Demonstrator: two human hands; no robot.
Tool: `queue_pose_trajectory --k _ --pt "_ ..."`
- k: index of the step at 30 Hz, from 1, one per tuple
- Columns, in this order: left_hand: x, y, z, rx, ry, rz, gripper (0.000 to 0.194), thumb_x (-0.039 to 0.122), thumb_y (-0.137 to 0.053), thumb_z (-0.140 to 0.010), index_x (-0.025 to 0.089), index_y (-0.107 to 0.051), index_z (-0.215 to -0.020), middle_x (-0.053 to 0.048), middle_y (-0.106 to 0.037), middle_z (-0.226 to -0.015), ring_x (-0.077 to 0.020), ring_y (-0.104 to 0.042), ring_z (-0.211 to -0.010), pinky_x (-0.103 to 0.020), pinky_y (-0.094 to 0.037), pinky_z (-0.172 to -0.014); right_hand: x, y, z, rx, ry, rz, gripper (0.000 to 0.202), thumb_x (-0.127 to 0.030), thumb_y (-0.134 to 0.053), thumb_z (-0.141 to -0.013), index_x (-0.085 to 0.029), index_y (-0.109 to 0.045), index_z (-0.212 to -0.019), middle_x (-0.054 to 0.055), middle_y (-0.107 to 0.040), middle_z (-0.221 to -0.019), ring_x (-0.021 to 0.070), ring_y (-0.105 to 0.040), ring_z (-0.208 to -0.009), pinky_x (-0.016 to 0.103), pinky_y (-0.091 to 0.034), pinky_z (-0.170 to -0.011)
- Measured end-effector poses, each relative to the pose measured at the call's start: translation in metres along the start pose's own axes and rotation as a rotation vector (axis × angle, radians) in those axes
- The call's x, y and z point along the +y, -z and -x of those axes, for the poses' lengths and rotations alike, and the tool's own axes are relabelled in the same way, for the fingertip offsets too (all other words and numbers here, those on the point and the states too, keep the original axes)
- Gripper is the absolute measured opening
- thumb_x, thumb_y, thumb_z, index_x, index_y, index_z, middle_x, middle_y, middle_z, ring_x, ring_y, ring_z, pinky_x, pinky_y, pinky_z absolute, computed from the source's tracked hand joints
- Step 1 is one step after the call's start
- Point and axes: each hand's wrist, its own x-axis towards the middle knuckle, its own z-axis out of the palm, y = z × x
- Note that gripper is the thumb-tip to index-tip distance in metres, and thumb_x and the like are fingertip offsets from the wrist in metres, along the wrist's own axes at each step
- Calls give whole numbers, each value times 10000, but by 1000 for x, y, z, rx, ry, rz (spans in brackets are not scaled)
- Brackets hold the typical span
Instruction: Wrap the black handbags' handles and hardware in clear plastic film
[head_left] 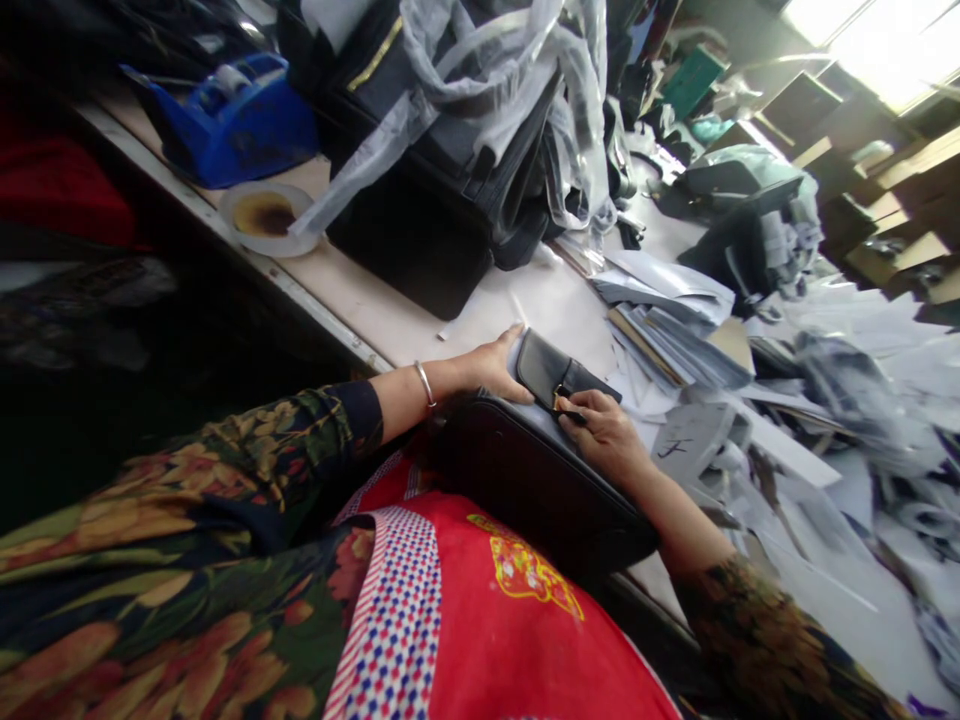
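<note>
A black handbag [540,490] leans against my apron at the table edge. Its upper side carries a black flap pocket [544,365] with a small gold-coloured clasp [559,396]. My left hand [496,370], with a bracelet at the wrist, rests on the bag's left end beside the pocket, thumb and forefinger spread apart. The other fingers are partly hidden. At the clasp, my right hand [604,437] pinches a short dark strap [574,415] between thumb and fingers. Pale wrapping shows between the pocket and the bag's dark side.
A blue tape dispenser [240,125] and a roll of tape [266,215] lie at the table's left edge. Beyond my hands stands a black bag [420,215] with plastic-wrapped straps. Paper and card sheets [675,340] lie to the right, and another dark bag [735,220] sits farther back.
</note>
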Motion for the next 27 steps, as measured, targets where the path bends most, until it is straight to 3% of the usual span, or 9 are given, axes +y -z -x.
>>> queue_pose_trajectory --k 4,9,15,21,27 --pt "-1 0 2 -7 -20 47 1383 407 -832 -551 53 -19 -1612 -235 -392 -1567 -367 -498 -1363 -371 -390 -1123 -6 1 -4 -41 166 201 320 -299 -501 -988 -194 -708 -1208 122 -654 -1072 256 -576 -962 401 -522 -882" --pt "0 1 1 -25 -13 36 1360 397 -828 -567 62 -28 -1614 -231 -461 -1518 -369 -538 -1323 -388 -411 -1102 -15 4 -8 -77 255 357 324 -284 -486 -993 -133 -711 -1169 154 -661 -1028 270 -570 -910 403 -532 -851" --pt "1 2 4 -8 -18 42 1342 381 -839 -568 57 -62 -1614 -237 -462 -1514 -374 -515 -1346 -395 -400 -1117 -15 1 -8 -11 236 349 279 -290 -525 -977 -153 -730 -1109 145 -668 -1004 268 -580 -897 398 -535 -831" --pt "-7 2 3 -5 -36 144 1376 376 -875 -524 105 -91 -1622 -192 -460 -1533 -371 -511 -1352 -385 -392 -1129 -7 4 -7 -22 267 237 273 -288 -507 -994 -183 -725 -1122 124 -663 -1030 247 -591 -915 380 -533 -854" --pt "-13 0 -1 -16 -58 109 1394 423 -875 -536 96 -65 -1622 -208 -465 -1525 -380 -477 -1384 -404 -366 -1148 -6 4 -8 -47 253 248 272 -301 -515 -991 -196 -728 -1122 123 -666 -1019 252 -605 -904 386 -548 -815"
